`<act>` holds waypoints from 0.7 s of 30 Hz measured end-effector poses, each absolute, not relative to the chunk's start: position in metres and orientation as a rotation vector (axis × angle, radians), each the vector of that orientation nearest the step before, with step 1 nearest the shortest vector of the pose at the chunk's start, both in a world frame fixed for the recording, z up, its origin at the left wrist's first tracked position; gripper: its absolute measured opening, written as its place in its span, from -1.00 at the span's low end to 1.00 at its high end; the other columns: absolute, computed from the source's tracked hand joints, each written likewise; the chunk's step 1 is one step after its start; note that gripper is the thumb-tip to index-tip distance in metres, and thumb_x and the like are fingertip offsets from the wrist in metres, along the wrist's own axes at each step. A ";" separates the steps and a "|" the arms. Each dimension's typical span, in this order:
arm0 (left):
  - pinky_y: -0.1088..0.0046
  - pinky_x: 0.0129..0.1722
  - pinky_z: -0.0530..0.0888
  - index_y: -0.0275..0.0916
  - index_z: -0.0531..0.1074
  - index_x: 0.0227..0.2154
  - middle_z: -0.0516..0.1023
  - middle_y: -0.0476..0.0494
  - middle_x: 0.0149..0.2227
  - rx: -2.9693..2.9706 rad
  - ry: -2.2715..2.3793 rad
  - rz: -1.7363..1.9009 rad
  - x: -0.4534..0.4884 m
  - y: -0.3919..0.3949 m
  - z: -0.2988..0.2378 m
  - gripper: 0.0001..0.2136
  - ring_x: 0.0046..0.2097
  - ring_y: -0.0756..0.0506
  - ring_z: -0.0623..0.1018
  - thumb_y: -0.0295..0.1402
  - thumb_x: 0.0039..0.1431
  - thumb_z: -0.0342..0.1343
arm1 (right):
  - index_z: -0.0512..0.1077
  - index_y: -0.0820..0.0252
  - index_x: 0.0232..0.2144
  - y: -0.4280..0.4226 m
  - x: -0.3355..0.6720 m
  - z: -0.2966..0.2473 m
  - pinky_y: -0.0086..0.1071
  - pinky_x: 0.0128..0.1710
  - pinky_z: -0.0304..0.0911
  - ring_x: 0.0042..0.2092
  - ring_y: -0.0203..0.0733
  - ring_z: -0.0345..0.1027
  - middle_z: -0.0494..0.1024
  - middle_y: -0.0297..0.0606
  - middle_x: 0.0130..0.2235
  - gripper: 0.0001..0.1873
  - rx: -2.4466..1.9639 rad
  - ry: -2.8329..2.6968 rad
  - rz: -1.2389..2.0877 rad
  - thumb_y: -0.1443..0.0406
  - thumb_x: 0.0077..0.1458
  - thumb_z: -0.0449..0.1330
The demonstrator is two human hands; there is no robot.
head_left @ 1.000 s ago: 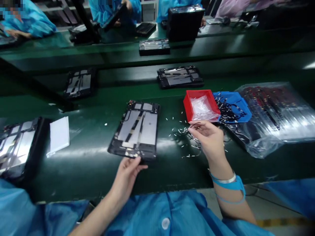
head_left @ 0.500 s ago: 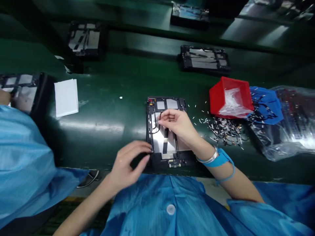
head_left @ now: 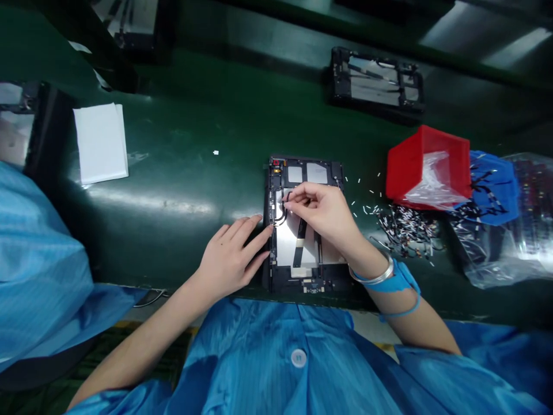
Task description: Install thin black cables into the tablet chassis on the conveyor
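An opened tablet (head_left: 285, 251) lies in front of me, its silver plates, black frame and flat ribbon cables exposed. With thumb and fingertips pressed together, my right hand (head_left: 326, 212) pinches a thin black cable (head_left: 283, 219) that curves over the upper left of the tablet. A blue wrist strap (head_left: 401, 279) and a silver bangle circle that wrist. My left hand (head_left: 233, 253) is at the tablet's left edge, fingers stretched out and apart, fingertips on or close to the frame.
To the right are a red bin (head_left: 406, 173) with clear plastic, a blue tray (head_left: 496, 196) of black cables, a heap of small cables (head_left: 408, 227) and plastic packaging (head_left: 496, 259). White paper (head_left: 101, 144) lies left, beside a co-worker's blue sleeve (head_left: 38, 253). Another opened device (head_left: 374, 80) sits behind.
My left hand has moved up along the tablet's left edge, and its fingers have straightened and spread. My right hand still pinches the black cable. The whole view has shifted slightly.
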State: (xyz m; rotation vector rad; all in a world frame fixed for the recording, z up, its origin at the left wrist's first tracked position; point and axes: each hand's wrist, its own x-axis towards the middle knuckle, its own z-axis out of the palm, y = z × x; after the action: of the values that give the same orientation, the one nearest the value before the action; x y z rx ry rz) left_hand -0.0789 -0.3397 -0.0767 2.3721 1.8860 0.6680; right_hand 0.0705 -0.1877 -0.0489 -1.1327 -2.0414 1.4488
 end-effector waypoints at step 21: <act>0.21 -0.15 0.40 -0.18 0.33 0.16 0.27 -0.45 0.23 2.371 1.887 0.489 -0.074 -0.331 -0.074 -0.55 0.14 -0.36 0.39 -0.09 0.32 -0.09 | 0.47 0.20 -0.51 -0.177 0.068 -0.050 -0.42 -0.46 0.11 -0.51 -0.38 0.21 0.40 -0.40 -0.58 -0.96 -1.234 -2.296 1.192 0.36 -0.05 0.22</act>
State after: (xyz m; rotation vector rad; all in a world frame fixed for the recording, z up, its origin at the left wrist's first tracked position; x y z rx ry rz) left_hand -0.0745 -0.3306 -0.0742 2.3708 1.8865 0.4887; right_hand 0.0677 -0.1765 -0.0501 -1.2345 -2.2965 1.1916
